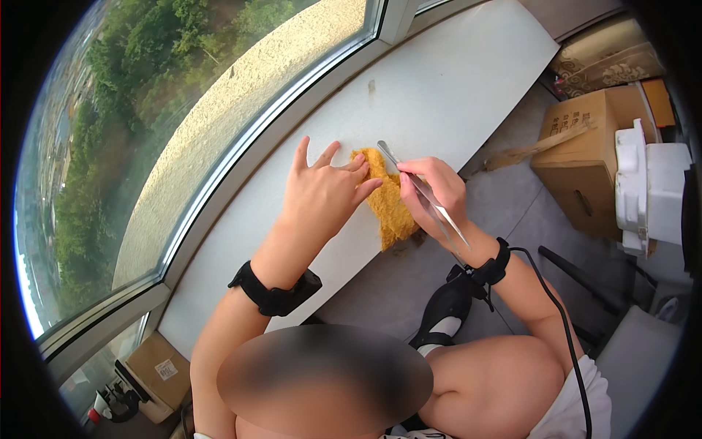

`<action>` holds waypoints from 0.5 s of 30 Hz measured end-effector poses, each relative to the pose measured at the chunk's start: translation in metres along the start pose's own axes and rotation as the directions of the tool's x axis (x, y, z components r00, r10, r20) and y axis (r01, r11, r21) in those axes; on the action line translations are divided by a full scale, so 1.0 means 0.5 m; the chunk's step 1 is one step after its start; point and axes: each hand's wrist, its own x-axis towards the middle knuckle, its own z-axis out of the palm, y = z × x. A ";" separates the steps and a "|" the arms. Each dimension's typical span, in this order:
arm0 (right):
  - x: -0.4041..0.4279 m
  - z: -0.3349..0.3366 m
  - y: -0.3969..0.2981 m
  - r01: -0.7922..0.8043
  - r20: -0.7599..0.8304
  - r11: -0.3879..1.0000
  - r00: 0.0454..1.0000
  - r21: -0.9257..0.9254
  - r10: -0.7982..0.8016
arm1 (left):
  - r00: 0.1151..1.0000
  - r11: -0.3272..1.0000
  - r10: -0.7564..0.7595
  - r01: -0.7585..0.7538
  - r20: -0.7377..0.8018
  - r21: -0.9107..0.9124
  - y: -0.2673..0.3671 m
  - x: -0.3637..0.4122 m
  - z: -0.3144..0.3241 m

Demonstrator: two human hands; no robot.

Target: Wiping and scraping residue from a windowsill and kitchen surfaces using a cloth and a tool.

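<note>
A fuzzy mustard-yellow cloth (pixel 392 217) lies crumpled on the white windowsill ledge (pixel 433 93), partly overhanging its edge. My left hand (pixel 321 195) is palm down with spread fingers. Its thumb and nearer fingertips rest on or just over the cloth's left side, while the other fingers reach over the white surface. Between the thumb and fingers of my right hand (pixel 440 186) is a pair of metal tweezers (pixel 390 153). The joined end points away from me, and the two separated prongs point back toward my right wrist. Part of the cloth is hidden behind the right hand.
A window (pixel 181 142) borders the ledge on the left. On the right stand an opened cardboard box (pixel 576 159) and a white plastic object (pixel 630 186). A black cable (pixel 554 296) runs from my right wrist strap (pixel 496 263). Another carton (pixel 159 367) sits lower left.
</note>
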 end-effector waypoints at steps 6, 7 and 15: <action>-0.027 -0.019 -0.010 -0.079 0.094 0.997 0.993 0.002 0.078 | 0.915 0.987 -0.152 0.157 -0.374 -0.016 -0.032 -0.026 0.054; -0.033 -0.026 -0.013 -0.101 0.111 0.995 0.989 0.025 0.098 | 0.913 0.983 -0.137 0.173 -0.385 0.060 -0.054 -0.015 0.046; -0.075 -0.033 -0.066 -0.339 0.194 0.930 0.931 0.143 0.310 | 0.954 0.976 -0.152 0.186 -0.258 0.115 0.035 0.028 0.070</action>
